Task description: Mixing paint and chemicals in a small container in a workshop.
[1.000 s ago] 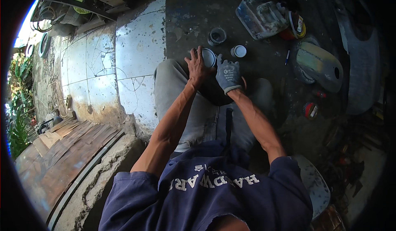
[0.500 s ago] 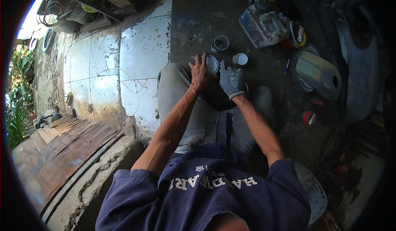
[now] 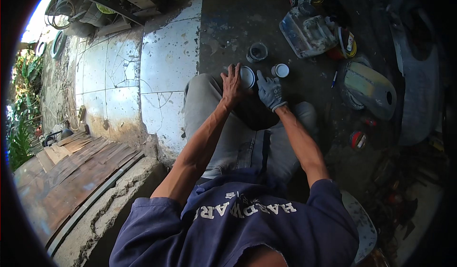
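Observation:
A round can [image 3: 247, 77] with a pale top stands on the dark floor between my hands. My bare left hand [image 3: 232, 87] cups its left and near side, the fingers stretched up along it and the thumb toward its near edge. My right hand [image 3: 270, 94], in a grey glove, is just right of the can. Its index finger points up near the can's rim while the other fingers are bent, and I see nothing in it. Beyond the can sits a clear open container [image 3: 257, 52] with dark contents. A small white-lidded tub [image 3: 280, 70] stands beyond my gloved hand.
A paint-stained plastic box [image 3: 309, 36] and a yellow-rimmed bucket [image 3: 348, 43] stand at the far right. Nearer are a blue pen [image 3: 334, 79], a curved painted panel [image 3: 369, 88] and a red round tin [image 3: 357, 140]. White tiles [image 3: 166, 52] and wooden boards [image 3: 71, 176] lie left.
My right hand has turned slightly, its index finger still beside the can and the other fingers more bent. My left hand stays at the can. The whole view has shifted a little.

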Tool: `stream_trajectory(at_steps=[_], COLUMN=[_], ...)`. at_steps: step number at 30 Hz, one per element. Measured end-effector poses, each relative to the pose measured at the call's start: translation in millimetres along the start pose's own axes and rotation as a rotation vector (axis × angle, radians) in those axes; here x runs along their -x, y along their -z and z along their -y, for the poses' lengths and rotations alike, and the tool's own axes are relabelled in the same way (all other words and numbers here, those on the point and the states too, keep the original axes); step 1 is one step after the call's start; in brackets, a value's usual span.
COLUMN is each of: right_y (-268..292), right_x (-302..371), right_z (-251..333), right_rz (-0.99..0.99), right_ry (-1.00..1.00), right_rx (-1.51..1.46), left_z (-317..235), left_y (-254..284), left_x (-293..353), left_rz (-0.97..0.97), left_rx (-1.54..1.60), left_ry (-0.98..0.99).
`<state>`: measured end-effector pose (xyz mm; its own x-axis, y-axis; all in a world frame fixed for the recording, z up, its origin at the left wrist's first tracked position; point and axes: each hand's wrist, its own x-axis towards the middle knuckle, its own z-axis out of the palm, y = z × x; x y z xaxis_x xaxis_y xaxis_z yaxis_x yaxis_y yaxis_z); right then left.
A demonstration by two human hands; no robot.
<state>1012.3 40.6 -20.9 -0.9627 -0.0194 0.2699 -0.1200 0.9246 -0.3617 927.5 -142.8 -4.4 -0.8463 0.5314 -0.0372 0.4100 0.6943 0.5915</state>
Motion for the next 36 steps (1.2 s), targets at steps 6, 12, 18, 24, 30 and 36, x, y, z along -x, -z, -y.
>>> stream_trajectory(at_steps=[6, 12, 18, 24, 30, 36], right_y=[13.9, -10.0, 1.2, 10.8, -17.6, -15.2], right_x=[-14.7, -3.1, -4.3, -17.7, -6.1, -4.4], right_z=[43.7, 3.9, 10.0, 24.3, 6.8, 9.6], right_rz=[0.225, 0.006, 0.049, 0.162, -0.108, -0.023], right_ry=[-0.184, -0.067, -0.044, -0.126, -0.023, -0.05], right_rx=[0.16, -0.064, -0.061, 0.073, -0.127, -0.128], left_z=[17.9, 12.5, 18.8, 9.7, 12.2, 28.2], left_y=[14.1, 14.8, 7.0, -1.9, 4.4, 15.2], left_x=[-1.0, -8.4, 3.1, 9.0, 2.4, -6.5], left_rz=[0.054, 0.019, -0.017, -0.121, -0.083, -0.002], left_rx=[-0.001, 0.024, 0.048, 0.093, 0.12, 0.182], left_ry=[-0.081, -0.175, -0.133, -0.055, -0.109, -0.174])
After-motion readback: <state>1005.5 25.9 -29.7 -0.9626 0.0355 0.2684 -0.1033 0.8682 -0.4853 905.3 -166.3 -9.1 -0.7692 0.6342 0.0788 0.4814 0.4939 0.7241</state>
